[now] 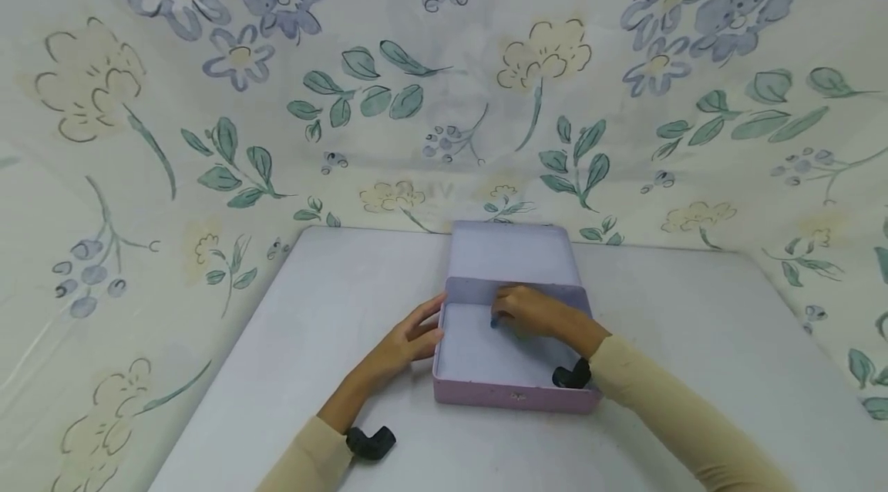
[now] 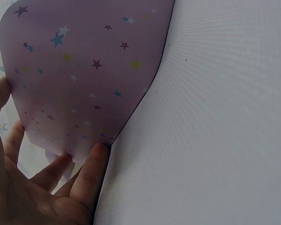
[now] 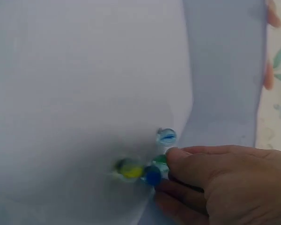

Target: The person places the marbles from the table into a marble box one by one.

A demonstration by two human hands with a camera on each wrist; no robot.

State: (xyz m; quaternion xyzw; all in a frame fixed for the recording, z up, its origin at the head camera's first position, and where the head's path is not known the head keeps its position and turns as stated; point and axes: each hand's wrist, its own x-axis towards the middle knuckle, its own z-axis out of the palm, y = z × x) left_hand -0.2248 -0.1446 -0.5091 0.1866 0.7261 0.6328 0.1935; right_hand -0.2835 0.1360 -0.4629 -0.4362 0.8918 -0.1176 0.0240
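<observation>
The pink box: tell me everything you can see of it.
The box is shallow and rectangular, pink with printed stars outside, pale lavender inside, with a small clasp in front; whether metal or card, I cannot tell. It sits flat on the white table, its lid open at the far side. The left hand touches its left wall; the right hand is inside, toward the back, with some marbles.

In front of you is a white table (image 1: pixel 666 315), and directly on it you see one pink box (image 1: pixel 486 393), its lid (image 1: pixel 512 254) raised at the far side.
</observation>
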